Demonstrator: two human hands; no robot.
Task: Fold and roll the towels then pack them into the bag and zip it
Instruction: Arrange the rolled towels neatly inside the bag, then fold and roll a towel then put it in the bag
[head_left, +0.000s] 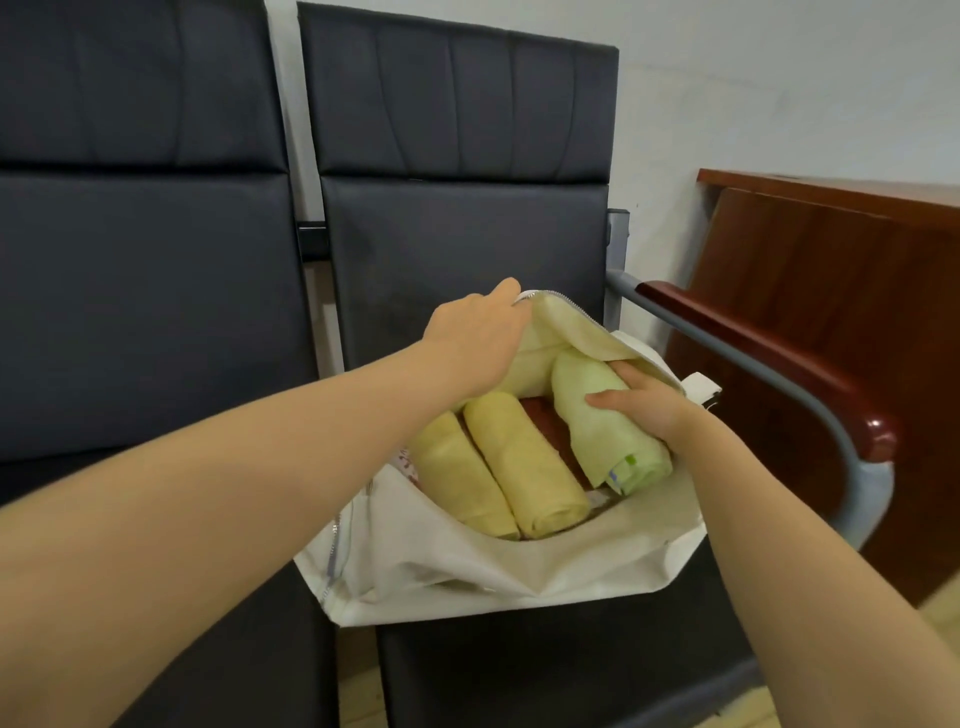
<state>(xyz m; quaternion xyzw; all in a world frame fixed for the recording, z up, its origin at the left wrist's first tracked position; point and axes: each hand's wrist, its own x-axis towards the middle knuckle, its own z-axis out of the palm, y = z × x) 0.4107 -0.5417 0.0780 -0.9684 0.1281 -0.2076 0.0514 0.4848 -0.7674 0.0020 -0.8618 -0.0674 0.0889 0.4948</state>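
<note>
Cloth (548, 426), dark red, mostly under rolled towels (524, 462)

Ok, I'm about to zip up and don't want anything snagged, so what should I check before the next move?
1. Bag mouth open: ok, the left hand holds its top edge up.
2. Green towel settled inside: not ok, the right hand has its grip on it.
3. Yellow towels rolled, side by side: ok.
4. Zipper free of cloth: cannot tell, partly hidden by the hand.
5. Enough slack to close over the towels: cannot tell.
</note>
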